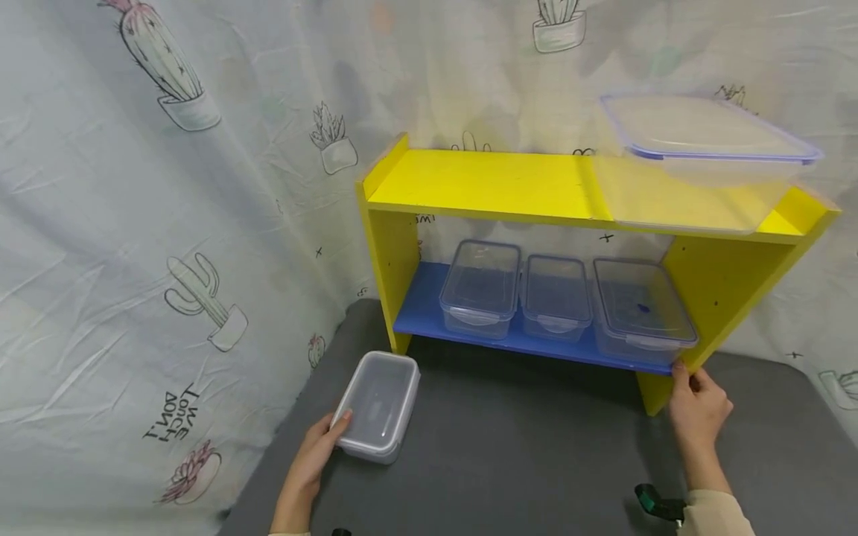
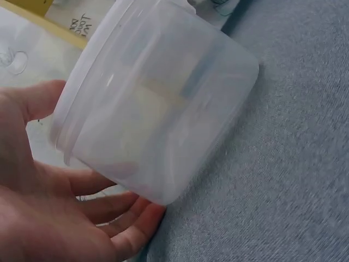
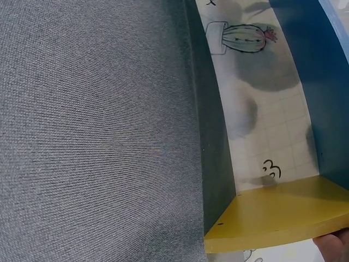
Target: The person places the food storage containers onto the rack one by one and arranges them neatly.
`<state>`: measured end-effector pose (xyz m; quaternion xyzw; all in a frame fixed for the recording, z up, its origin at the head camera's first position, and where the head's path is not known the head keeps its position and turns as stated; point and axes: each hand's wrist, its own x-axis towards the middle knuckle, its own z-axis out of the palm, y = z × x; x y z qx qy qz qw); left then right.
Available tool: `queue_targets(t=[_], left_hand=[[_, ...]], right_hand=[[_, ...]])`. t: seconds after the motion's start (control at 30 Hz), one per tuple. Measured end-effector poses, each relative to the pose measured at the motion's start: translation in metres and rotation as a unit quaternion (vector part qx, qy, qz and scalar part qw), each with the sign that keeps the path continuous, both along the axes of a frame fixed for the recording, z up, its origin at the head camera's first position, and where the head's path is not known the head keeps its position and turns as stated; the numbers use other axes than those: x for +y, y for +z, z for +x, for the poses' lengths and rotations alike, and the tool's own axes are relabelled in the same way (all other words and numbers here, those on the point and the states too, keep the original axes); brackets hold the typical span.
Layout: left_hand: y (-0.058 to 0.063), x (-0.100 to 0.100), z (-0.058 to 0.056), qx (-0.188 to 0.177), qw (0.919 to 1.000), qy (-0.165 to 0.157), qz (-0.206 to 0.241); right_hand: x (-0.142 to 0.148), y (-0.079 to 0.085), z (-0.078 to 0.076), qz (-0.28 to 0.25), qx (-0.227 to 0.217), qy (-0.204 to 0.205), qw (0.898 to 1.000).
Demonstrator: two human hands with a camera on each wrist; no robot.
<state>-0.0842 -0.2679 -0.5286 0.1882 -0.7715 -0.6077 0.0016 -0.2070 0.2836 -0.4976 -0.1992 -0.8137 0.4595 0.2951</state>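
In the head view my left hand (image 1: 315,454) holds a clear plastic food container (image 1: 378,402) with a whitish lid, left of the shelf's near corner. The left wrist view shows the thumb at the lid's rim and the fingers (image 2: 133,224) along the side and bottom edge of the container (image 2: 163,109). My right hand (image 1: 698,409) grips the lower front edge of the yellow and blue shelf (image 1: 489,179) at its right side panel. Only some fingertips (image 3: 332,245) of that hand show in the right wrist view, at the yellow panel (image 3: 294,210).
Three clear lidded containers, left (image 1: 481,286), middle (image 1: 556,298) and right (image 1: 640,305), stand on the blue lower board. A large container with a blue-rimmed lid (image 1: 710,134) sits on top at right. A dark object (image 1: 657,504) is near the right sleeve. Cactus-print cloth (image 1: 268,186) hangs behind.
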Motion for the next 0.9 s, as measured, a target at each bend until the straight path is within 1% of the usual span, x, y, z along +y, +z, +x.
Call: queue_targets(t=[0.1,0.2,0.33,0.47,0.6,0.7,0.83,0.9], left_hand=[[0.001,0.001,0.000,0.003,0.9999,0.013,0.004],[-0.001,0.007,0.001,0.013,0.9993,0.035,0.009],[-0.004,0.014,0.002,0.022,0.9964,0.071,0.041],[-0.001,0.017,0.003,0.031,0.9931,0.087,0.072],[0.004,0.020,0.003,0.036,0.9905,0.092,0.096],[0.008,0.021,0.003,0.029,0.9868,0.093,0.130],[0.012,0.021,0.006,0.022,0.9832,0.076,0.165],[0.012,0.019,0.008,0.022,0.9825,0.059,0.175]], right_hand=[[-0.002,0.000,-0.001,-0.006,-0.003,-0.003,1.000],[-0.002,0.000,-0.001,-0.017,-0.010,-0.006,1.000],[-0.001,0.000,0.001,-0.020,-0.009,-0.017,1.000],[-0.002,0.000,0.002,-0.016,0.000,-0.020,1.000],[-0.003,0.000,0.001,-0.019,0.005,-0.021,1.000],[-0.004,-0.001,0.001,-0.024,0.007,-0.023,0.999],[-0.003,-0.001,0.002,-0.023,0.005,-0.026,0.999],[-0.003,-0.001,0.003,-0.021,0.003,-0.026,0.999]])
